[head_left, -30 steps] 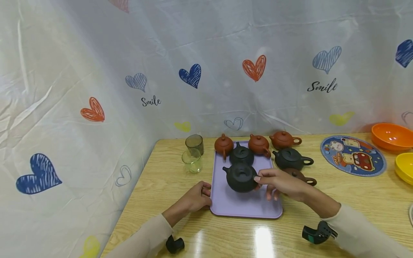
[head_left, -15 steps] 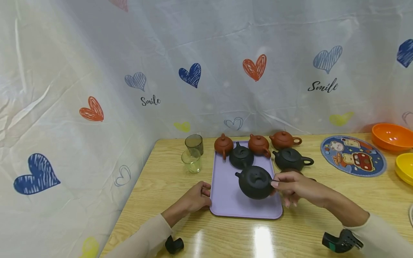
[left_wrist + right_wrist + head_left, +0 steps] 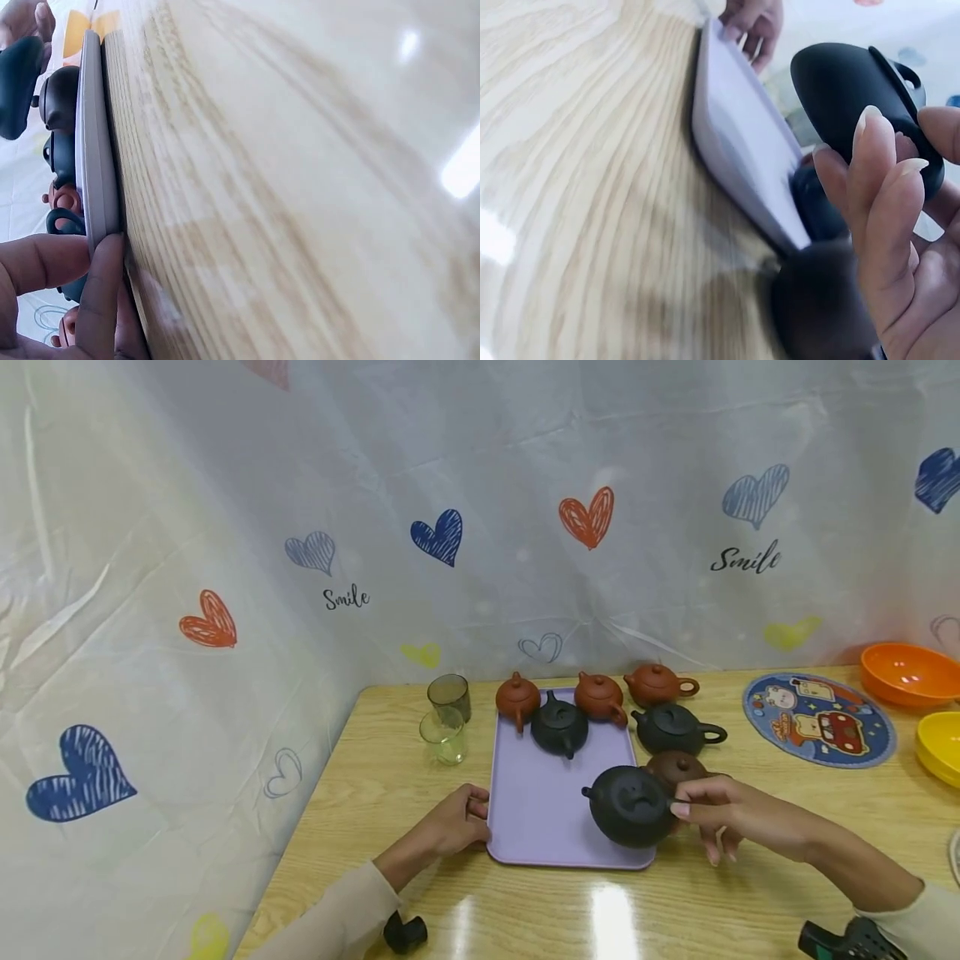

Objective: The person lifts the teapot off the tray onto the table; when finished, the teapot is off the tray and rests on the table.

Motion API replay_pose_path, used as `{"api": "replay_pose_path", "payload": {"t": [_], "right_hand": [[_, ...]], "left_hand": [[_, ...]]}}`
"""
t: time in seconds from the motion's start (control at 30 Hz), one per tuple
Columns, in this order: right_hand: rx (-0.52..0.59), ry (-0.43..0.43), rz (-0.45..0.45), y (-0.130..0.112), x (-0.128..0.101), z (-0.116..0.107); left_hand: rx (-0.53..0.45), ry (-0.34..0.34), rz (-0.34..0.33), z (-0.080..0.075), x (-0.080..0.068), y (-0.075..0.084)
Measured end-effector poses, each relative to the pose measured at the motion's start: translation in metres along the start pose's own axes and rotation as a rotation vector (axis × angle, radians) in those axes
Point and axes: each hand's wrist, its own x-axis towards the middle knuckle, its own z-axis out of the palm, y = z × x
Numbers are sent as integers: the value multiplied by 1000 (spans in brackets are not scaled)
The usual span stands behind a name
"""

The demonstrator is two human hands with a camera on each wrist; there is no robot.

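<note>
My right hand (image 3: 723,814) pinches the handle of a black teapot (image 3: 630,808), held up over the right front corner of the lilac tray (image 3: 536,827). In the right wrist view this teapot (image 3: 847,90) hangs clear above the tray. With thumb and fingers my left hand (image 3: 453,820) grips the tray's left edge; the left wrist view shows the rim (image 3: 96,172) between them. At the tray's far end are another black teapot (image 3: 559,727) and two reddish-brown teapots, one left (image 3: 517,700) and one right (image 3: 597,695).
Right of the tray stand a reddish teapot (image 3: 654,683), a black one (image 3: 667,728) and a dark brown one (image 3: 678,767), partly hidden. Two glasses (image 3: 450,693) stand left. Farther right lie a round patterned mat (image 3: 817,720), an orange bowl (image 3: 907,672) and a yellow bowl (image 3: 941,747).
My right hand has carried the black teapot rightward and toward me, from the tray's middle to its right front corner. The left hand has stayed at the tray's edge.
</note>
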Motion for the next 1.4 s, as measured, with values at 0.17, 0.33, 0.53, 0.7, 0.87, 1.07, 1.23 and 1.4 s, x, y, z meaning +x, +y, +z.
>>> {"api": "replay_pose_path", "payload": {"t": [0.17,0.33,0.53,0.7,0.87,1.07,1.23,1.4], "right_hand": [[-8,-10,24,7,-13,-5],[39,-64,-9,17,-24,-9],[94,-124,-45,34,-36,-16],[127,-169,-62,43,-43,-22],[127,-167,-44,47,-49,-26],[138,-193,-46,52,-54,-28],[141,-214,-49,57,-57,-29],[148,-217,-39,61,-58,-31]], "left_hand": [[-5,4,10,0,-2,1],[-8,4,8,1,-2,1],[-14,0,0,2,-3,1],[-16,1,2,1,-3,0],[-15,1,7,1,-2,0],[-21,-4,1,0,-1,-1],[-21,-10,0,0,-1,-1],[-27,-12,1,0,-1,-1]]}}
